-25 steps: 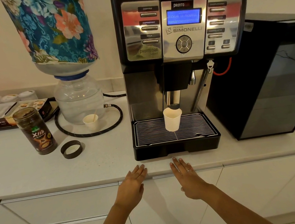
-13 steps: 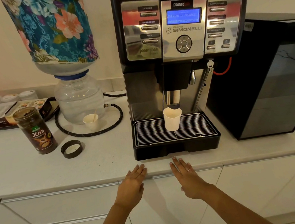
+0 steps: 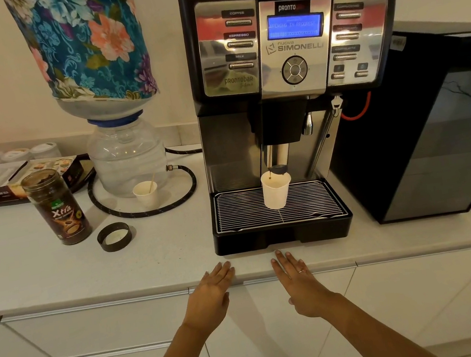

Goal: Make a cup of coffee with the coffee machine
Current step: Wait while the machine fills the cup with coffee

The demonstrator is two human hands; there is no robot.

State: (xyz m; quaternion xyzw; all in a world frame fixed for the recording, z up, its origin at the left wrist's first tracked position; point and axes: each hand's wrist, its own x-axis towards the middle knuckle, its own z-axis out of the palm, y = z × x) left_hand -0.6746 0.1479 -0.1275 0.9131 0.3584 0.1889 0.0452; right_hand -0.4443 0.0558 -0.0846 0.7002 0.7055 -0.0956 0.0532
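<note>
The black and chrome coffee machine (image 3: 294, 53) stands on the white counter, its blue screen lit with a line of text and a bar. A white paper cup (image 3: 275, 192) sits upright on the drip tray grille (image 3: 243, 211) right under the spout, and a thin dark stream runs into it. My left hand (image 3: 212, 296) and my right hand (image 3: 300, 282) lie flat with straight fingers at the counter's front edge, just in front of the tray. Both hold nothing. A ring shows on my right hand.
Left of the machine stand a water bottle in a floral cover (image 3: 86, 41) on a clear dispenser (image 3: 127, 156), a small paper cup with a stirrer (image 3: 146, 195), a coffee jar (image 3: 56, 206) and its lid (image 3: 113, 236). A black box-shaped appliance (image 3: 425, 128) stands to the right.
</note>
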